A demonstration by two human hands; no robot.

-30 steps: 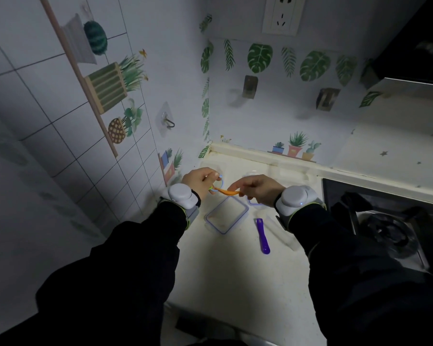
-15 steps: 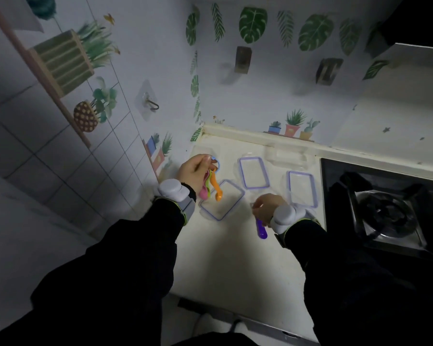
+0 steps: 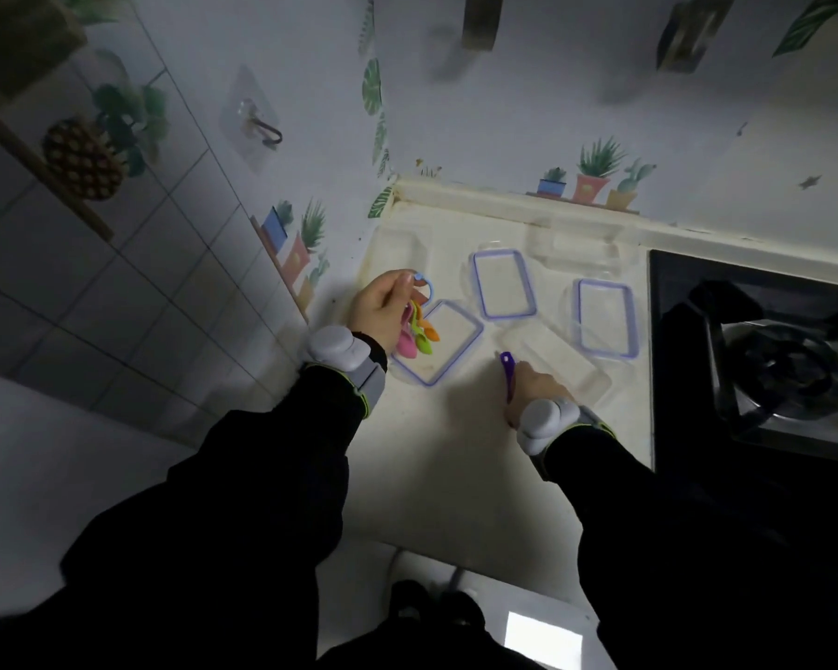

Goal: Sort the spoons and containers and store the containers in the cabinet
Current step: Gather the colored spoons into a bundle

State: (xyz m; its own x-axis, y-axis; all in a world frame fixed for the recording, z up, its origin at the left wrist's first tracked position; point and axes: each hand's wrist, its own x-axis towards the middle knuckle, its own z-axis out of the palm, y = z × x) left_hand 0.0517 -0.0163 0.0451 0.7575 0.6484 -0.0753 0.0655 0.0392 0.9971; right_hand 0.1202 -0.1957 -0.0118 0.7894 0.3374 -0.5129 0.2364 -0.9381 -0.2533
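Purple spoon was off the counter by this point: half a second before it lay flat with the right hand just coming down on it, and now that hand was wrapped shut around it, handle end poking up and out toward the back. The bowl end was buried in the fist, so couldn't see it at all.

Left hand hadn't really moved. It was pinched shut on a blue ring near the counter's back left corner, with the pink, green and orange spoons dangling off it over the nearest lid. Exactly how many spoons hung there was hard to say, they overlapped.

Two more blue-rimmed lids sat further along, one toward the back edge and one by the right edge next to the stove. The clear containers were tough to make out against the pale surface: one right beside the right hand, another along the back edge, maybe a third in the back left corner. Camera view had tipped down some since then, too.
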